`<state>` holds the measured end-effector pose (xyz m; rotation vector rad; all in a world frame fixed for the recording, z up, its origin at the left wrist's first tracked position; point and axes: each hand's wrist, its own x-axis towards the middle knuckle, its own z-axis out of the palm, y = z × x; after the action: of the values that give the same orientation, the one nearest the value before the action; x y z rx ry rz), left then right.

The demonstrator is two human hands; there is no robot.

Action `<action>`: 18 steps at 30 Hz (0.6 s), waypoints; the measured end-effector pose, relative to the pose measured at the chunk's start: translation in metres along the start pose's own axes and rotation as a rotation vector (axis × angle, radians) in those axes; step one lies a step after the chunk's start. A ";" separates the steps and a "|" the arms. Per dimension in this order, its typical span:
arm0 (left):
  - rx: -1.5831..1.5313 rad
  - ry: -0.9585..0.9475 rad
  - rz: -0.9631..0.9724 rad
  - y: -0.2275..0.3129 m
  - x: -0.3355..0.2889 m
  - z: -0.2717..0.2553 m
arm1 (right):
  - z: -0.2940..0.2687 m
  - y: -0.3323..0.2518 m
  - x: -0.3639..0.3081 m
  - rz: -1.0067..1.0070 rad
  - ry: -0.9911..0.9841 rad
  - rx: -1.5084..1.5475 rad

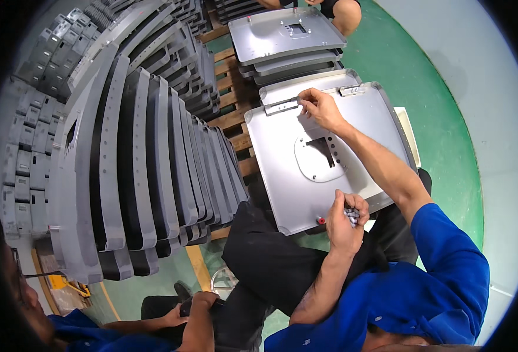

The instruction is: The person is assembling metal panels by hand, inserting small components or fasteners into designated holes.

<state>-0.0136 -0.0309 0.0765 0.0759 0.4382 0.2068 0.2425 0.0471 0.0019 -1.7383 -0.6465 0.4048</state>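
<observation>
A light grey metal panel (282, 170) with rounded corners lies in front of me, with a rectangular cutout near its middle. My left hand (346, 226) is curled round several small grey pieces (351, 216), over the panel's near edge. At the far edge, my right hand (320, 110) has its fingertips pinched together beside a narrow metal strip (281, 107). Whatever those fingertips hold is too small or hidden to name. Another small bracket (353, 91) sits farther right along that edge. A red round piece (321, 220) shows at the near edge.
Stacked grey panels (171, 152) stand on the left, and more panels (288, 35) lie behind on a wooden pallet (230, 100). A co-worker's hands (203, 302) hold a dark object at lower left. Part of another person (346, 16) shows at the far edge.
</observation>
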 end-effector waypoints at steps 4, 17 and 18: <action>-0.006 -0.010 -0.002 0.000 -0.001 -0.001 | 0.000 -0.005 0.000 -0.027 -0.018 -0.159; 0.012 -0.029 -0.006 -0.003 -0.002 -0.001 | 0.013 -0.005 0.016 -0.364 -0.056 -0.558; 0.006 -0.029 -0.012 -0.004 -0.001 -0.001 | 0.014 -0.004 0.017 -0.371 -0.050 -0.565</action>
<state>-0.0147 -0.0347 0.0755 0.0823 0.4101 0.1922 0.2467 0.0686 0.0036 -2.0778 -1.1785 -0.0032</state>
